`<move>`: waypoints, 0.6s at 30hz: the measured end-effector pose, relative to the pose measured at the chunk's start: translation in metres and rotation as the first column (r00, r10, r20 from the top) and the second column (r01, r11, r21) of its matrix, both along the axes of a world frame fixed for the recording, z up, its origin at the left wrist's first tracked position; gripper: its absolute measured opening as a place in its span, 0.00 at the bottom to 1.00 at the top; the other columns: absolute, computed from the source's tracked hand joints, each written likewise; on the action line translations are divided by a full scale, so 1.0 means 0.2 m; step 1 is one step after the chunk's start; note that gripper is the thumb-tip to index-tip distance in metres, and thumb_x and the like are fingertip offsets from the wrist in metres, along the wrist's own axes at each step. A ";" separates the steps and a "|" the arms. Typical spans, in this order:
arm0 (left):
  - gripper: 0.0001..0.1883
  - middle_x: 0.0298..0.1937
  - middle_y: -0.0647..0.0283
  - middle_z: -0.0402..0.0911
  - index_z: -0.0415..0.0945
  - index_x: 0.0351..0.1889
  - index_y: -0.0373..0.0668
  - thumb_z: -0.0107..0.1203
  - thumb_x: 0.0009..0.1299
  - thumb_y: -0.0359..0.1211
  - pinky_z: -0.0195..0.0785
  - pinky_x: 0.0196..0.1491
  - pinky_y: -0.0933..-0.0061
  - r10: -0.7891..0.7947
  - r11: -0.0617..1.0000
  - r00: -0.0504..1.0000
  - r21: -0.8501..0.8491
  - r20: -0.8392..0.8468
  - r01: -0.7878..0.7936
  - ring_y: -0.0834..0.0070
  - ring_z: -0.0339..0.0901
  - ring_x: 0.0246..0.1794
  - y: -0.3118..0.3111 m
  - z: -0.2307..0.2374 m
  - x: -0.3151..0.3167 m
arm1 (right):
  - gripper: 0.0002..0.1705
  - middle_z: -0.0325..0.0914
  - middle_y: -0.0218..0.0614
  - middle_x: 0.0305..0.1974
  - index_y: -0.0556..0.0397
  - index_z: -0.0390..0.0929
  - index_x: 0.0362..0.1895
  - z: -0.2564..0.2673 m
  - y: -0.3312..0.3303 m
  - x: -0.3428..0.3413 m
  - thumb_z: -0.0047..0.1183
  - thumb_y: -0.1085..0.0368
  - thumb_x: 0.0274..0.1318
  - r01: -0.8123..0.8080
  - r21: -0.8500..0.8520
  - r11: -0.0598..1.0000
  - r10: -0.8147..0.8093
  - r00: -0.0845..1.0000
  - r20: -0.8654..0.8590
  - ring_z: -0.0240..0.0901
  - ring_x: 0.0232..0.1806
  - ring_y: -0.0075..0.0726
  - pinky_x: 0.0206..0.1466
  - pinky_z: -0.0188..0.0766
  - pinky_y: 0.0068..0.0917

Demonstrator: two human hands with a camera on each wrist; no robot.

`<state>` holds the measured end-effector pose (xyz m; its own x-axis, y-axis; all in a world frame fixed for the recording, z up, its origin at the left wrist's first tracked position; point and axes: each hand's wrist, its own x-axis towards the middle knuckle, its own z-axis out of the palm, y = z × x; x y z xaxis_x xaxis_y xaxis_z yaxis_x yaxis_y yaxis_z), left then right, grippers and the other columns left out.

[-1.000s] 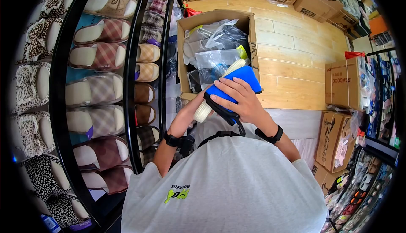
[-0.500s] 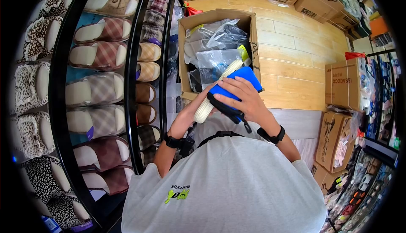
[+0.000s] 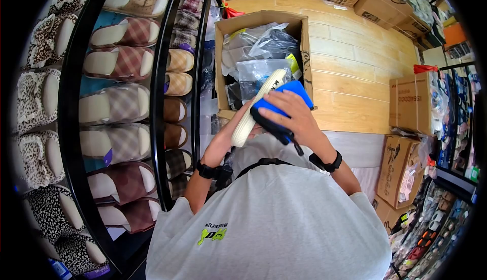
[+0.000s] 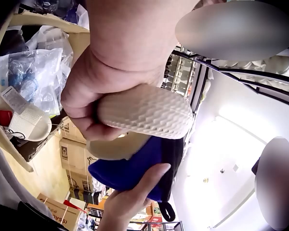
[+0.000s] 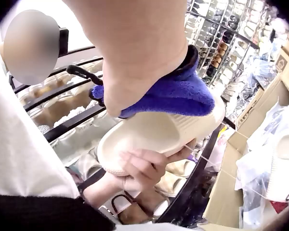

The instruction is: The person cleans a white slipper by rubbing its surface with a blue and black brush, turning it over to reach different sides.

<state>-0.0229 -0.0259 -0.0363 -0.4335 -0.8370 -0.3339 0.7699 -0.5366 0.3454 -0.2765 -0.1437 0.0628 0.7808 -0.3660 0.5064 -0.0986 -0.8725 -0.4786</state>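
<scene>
A cream slipper [image 3: 247, 124] with a textured sole edge is held tilted in front of the torso. My left hand [image 3: 227, 134] grips it from beneath and the left side. In the right wrist view the left fingers [image 5: 144, 166] curl round the sole. My right hand [image 3: 292, 116] holds a plush blue cloth [image 3: 301, 93] with a black edge and a hanging black loop [image 4: 167, 211]. The right thumb [image 4: 153, 179] lies over its edge. The cloth overlaps the slipper's upper in the right wrist view.
Beyond the hands, an open cardboard box [image 3: 219, 61] holds several plastic-wrapped items. Racks of slippers [image 3: 122, 69] with black posts stand at the left. More cartons [image 3: 410, 97] and a goods rack [image 3: 449, 97] line the right side, over a wooden floor [image 3: 350, 97].
The slipper has turned more onto its edge, so dark lettering on it now shows. The right hand and blue cloth have shifted slightly to the right, and the black loop swung right.
</scene>
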 end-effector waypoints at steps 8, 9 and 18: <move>0.30 0.22 0.75 0.72 0.84 0.44 0.56 0.42 0.88 0.67 0.56 0.16 0.78 -0.075 0.962 0.977 0.273 0.199 0.019 0.83 0.68 0.15 -0.02 0.14 -0.02 | 0.38 0.76 0.46 0.76 0.40 0.82 0.76 -0.01 0.07 0.08 0.62 0.64 0.58 0.116 0.062 0.991 -0.121 0.989 0.089 0.72 0.77 0.59 0.81 0.66 0.56; 0.27 0.37 0.70 0.85 0.85 0.59 0.52 0.43 0.90 0.60 0.71 0.24 0.78 -0.053 0.966 0.988 0.257 0.146 0.014 0.82 0.81 0.29 -0.03 0.22 0.01 | 0.38 0.75 0.45 0.76 0.40 0.81 0.76 0.00 0.09 0.10 0.62 0.65 0.58 0.053 0.050 0.997 -0.056 0.995 0.077 0.71 0.78 0.59 0.81 0.66 0.56; 0.39 0.21 0.70 0.69 0.82 0.52 0.44 0.39 0.87 0.71 0.57 0.13 0.75 0.037 0.890 0.993 0.449 0.111 -0.083 0.79 0.63 0.12 0.10 0.14 0.01 | 0.38 0.77 0.49 0.75 0.42 0.82 0.75 -0.05 -0.04 0.18 0.73 0.56 0.59 0.040 0.167 0.985 -0.054 0.996 0.077 0.74 0.76 0.63 0.79 0.66 0.58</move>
<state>-0.0212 -0.0066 -0.0084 -0.3335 -0.6089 -0.7197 0.7811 -0.6059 0.1506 -0.2404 -0.1512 0.0522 0.7200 -0.4849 0.4965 -0.0928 -0.7762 -0.6237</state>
